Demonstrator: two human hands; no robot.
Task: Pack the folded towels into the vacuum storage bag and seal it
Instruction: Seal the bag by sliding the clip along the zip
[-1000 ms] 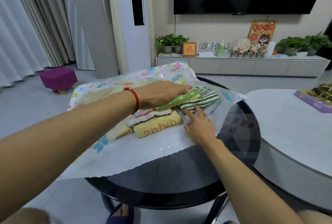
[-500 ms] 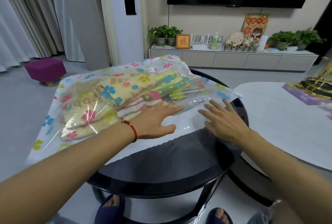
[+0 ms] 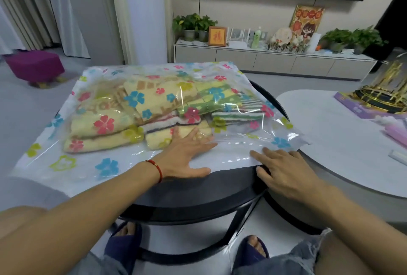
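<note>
The bag (image 3: 66, 162) lay flat across the round black table (image 3: 198, 193), its near edge hanging a little past the table's left side. The towels (image 3: 143, 109) were all inside, packed in the far and middle part, yellow ones to the left and green striped ones to the right. The left hand (image 3: 187, 155) rested palm down on the bag's near flap, fingers spread and flat, gripping nothing. The right hand (image 3: 284, 169) lay just right of it at the bag's near right edge, fingers loosely spread, fingertips on the plastic. The step looked to be pressing the mouth shut. To do it well, the flap wanted smoothing free of wrinkles first, then firm fingertip pressure run along the whole strip from one end to the other.
</note>
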